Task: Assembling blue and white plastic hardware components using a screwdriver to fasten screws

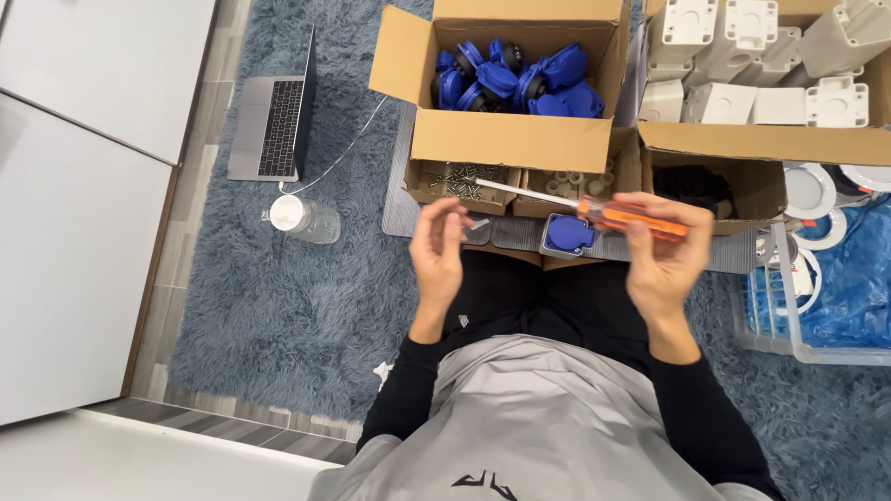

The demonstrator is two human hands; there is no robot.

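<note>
My right hand (661, 255) grips an orange-handled screwdriver (631, 218) whose metal shaft points left over a small box of screws (461, 180). My left hand (438, 249) is raised beside it, fingers pinched on a small pale piece, probably a screw, near the shaft's tip. A blue socket part (568, 234) lies flat on the grey board (401, 199) between my hands, just above my lap. Neither hand touches it.
An open cardboard box of blue socket parts (517, 79) stands ahead, a box of white housings (761, 70) to its right. Small boxes of screws and pale rings sit below. A laptop (271, 125) and a plastic bottle (304, 219) lie on the blue rug at left. A clear crate (817, 297) sits at right.
</note>
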